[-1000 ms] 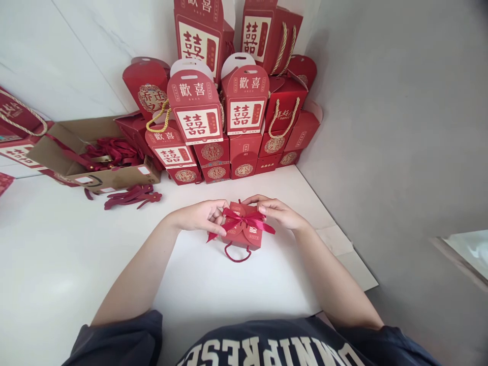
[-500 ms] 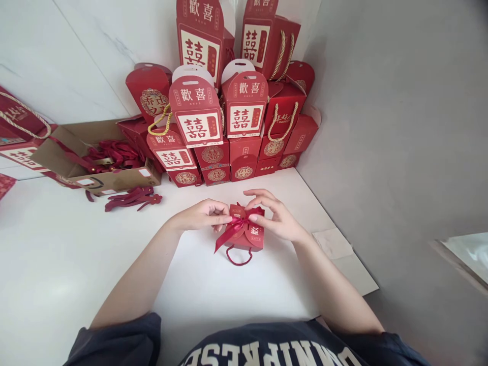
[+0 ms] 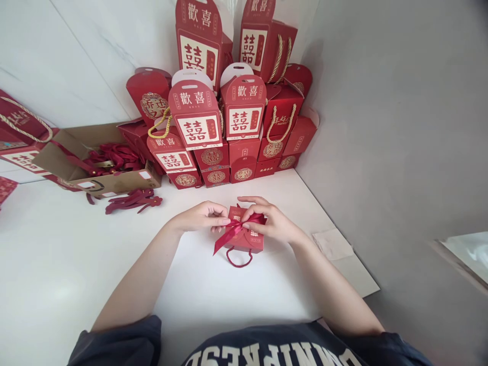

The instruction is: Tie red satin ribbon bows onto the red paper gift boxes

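A small red gift box (image 3: 249, 244) lies on the white table in front of me, its dark red cord handle (image 3: 239, 265) looping toward my body. Across its top runs a shiny red ribbon (image 3: 229, 238) gathered into a bow, with one tail hanging over the left side. My left hand (image 3: 209, 217) pinches the ribbon at the bow's left, thumb against curled fingers. At the bow's centre and right loop, my right hand (image 3: 269, 219) grips the ribbon between thumb and index finger, its other fingers stretched out above the box.
Red gift boxes (image 3: 198, 132) with rope handles are stacked against the back wall. To the left stands an open cardboard box (image 3: 118, 184) of dark red ribbons, with a bundle of ribbons (image 3: 133, 201) before it. A grey wall (image 3: 381, 127) rises on the right.
My right hand has shifted slightly left, its thumb and index finger now closing at the bow's centre. My left hand has moved a little left with the ribbon. The box stays in place.
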`<state>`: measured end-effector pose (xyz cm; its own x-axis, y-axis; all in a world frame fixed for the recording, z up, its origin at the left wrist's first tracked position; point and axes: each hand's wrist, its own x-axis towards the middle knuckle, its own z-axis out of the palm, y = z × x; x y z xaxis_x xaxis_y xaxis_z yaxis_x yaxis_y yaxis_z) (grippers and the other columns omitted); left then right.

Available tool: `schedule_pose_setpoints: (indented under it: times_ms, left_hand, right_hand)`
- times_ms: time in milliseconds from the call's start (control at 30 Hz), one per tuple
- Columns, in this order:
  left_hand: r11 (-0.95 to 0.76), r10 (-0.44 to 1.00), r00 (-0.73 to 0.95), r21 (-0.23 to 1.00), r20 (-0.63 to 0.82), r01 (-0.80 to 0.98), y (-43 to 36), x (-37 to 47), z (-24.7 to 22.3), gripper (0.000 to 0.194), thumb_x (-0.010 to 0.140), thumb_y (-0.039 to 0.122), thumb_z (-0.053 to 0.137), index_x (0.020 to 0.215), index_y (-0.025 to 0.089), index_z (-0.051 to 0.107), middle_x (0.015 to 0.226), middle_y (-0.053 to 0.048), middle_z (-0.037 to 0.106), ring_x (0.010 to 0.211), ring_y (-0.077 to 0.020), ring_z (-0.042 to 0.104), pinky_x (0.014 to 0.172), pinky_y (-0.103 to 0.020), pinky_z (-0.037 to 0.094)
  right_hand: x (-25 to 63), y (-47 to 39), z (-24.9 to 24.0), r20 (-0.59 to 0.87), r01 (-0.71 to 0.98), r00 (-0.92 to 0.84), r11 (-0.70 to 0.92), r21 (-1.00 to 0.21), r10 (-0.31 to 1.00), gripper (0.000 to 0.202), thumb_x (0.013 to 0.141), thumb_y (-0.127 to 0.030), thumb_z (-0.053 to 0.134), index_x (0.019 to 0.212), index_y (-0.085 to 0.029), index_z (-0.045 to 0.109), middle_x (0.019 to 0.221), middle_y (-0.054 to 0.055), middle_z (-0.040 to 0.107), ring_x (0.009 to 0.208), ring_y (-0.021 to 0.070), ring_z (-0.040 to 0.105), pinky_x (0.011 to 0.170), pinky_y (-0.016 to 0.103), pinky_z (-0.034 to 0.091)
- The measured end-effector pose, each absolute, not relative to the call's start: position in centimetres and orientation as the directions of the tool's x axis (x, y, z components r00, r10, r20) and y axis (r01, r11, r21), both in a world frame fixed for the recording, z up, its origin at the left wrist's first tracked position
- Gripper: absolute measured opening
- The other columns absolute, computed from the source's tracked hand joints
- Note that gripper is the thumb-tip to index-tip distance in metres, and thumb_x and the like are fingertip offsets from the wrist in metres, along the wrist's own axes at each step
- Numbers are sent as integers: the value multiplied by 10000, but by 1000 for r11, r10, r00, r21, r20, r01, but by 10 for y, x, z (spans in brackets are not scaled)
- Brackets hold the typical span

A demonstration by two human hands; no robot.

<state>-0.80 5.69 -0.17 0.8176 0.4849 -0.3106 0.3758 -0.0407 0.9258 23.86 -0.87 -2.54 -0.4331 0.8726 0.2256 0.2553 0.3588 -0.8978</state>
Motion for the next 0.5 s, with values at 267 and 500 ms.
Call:
schedule_pose_setpoints:
  times_ms: [267, 500]
  left_hand:
    - [-357, 787, 616, 833, 25, 422, 42, 2, 11, 360, 849, 411, 620, 1163, 257, 532, 1174, -52, 551, 1117, -200, 525, 915, -342, 427]
    - [-284, 770, 638, 878, -31, 386, 31, 23, -7, 349, 838, 364, 631, 1158, 250, 550, 1224, -49, 584, 1126, -217, 575, 1064, -438, 377]
  right_hand:
    - [283, -15, -11, -73, 384, -220, 17, -923, 973, 340, 953, -530, 415, 1114, -254, 531, 1067, 57, 661, 1005, 211, 616, 940, 394, 439]
    - [268, -36, -28, -53, 297, -250, 24, -955, 967, 305, 920, -451, 526, 1147, -252, 485, 787, -9, 602, 750, 163, 579, 749, 315, 443]
